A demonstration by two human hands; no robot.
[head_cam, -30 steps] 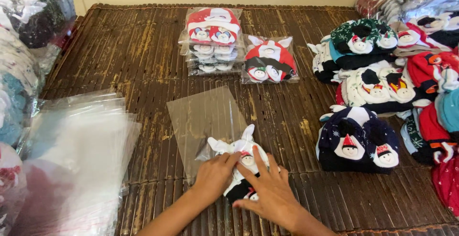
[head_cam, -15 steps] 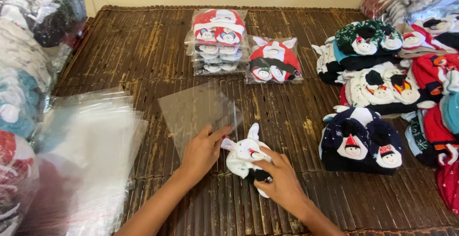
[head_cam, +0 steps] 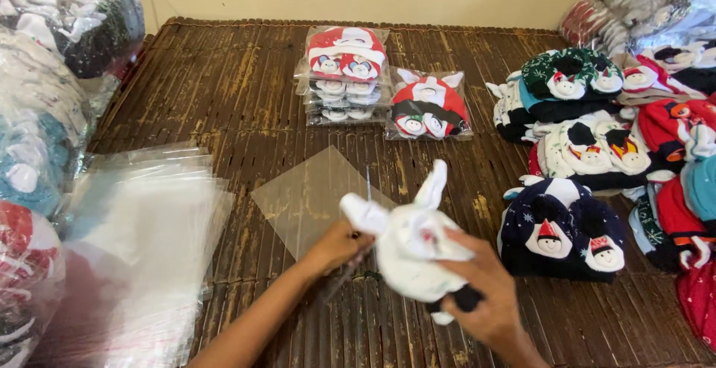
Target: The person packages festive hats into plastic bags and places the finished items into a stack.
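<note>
Fingers [head_cam: 477, 263] grip soft white knitted hat [head_cam: 410, 252] over clear bag [head_cam: 313, 200].

A white knitted hat [head_cam: 414, 245] with two pointed ears was held upright above a flat clear bag [head_cam: 309, 200].

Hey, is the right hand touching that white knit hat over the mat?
Touching. The head view shows the right hand wrapped around the white knit hat, its fingers pressed into the fabric with no gap.
</note>
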